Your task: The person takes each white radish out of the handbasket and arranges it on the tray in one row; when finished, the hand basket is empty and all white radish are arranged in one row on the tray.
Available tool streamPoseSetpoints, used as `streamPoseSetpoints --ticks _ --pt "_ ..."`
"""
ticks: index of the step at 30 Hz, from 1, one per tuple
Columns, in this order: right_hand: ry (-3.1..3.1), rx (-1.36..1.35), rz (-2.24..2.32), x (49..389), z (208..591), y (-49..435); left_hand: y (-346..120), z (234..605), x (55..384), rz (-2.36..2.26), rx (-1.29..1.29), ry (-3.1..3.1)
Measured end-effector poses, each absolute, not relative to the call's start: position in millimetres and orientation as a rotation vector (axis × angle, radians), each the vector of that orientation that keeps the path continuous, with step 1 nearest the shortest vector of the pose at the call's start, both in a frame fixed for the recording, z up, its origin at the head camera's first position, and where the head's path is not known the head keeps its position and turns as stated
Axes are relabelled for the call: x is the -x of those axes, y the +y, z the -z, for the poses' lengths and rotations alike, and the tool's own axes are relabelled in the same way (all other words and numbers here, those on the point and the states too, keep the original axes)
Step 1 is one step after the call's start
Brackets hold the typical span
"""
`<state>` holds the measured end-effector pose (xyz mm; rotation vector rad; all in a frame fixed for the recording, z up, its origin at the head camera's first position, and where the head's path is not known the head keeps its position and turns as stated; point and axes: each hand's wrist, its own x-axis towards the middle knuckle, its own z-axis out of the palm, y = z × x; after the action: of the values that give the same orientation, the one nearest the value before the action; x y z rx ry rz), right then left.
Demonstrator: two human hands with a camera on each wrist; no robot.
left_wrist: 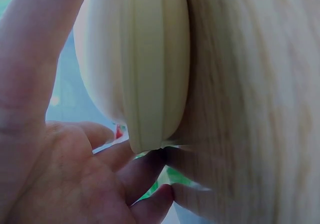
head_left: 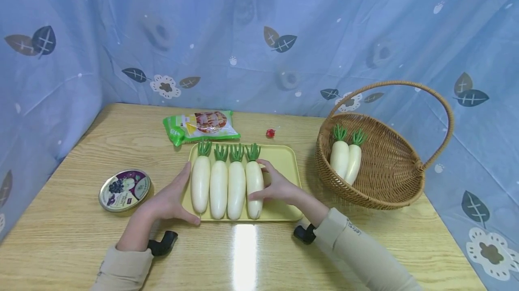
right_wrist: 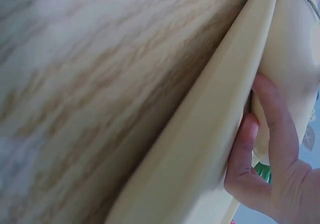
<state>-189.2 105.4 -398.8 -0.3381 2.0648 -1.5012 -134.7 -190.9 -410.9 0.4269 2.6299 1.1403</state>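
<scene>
Several white radishes with green tops lie side by side on a pale yellow tray (head_left: 284,167). My right hand (head_left: 279,187) grips the rightmost radish (head_left: 254,178), thumb near its lower end and fingers by its green top. In the right wrist view, fingertips (right_wrist: 265,92) press against its side, inside the tray rim. My left hand (head_left: 170,198) is spread along the tray's left side, fingers by the rim and thumb at the near left corner. The leftmost radish (head_left: 200,185) lies just inside that rim. In the left wrist view, the fingers (left_wrist: 145,171) touch the tray's far end.
A wicker basket (head_left: 383,165) with a tall handle stands at the right, holding two radishes (head_left: 339,156). A green food packet (head_left: 202,126) lies behind the tray beside a small red item (head_left: 270,133). A round tin (head_left: 125,190) sits at the left. Blue curtain (head_left: 227,34) hangs behind.
</scene>
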Motion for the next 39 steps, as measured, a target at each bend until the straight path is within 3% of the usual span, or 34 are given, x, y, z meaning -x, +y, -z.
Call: streamPoseSetpoints --ticks 39 --pt "2.284 0.47 1.338 187.2 396.4 97.5 -191.5 413.5 135.6 -1.143 -0.424 2.631"
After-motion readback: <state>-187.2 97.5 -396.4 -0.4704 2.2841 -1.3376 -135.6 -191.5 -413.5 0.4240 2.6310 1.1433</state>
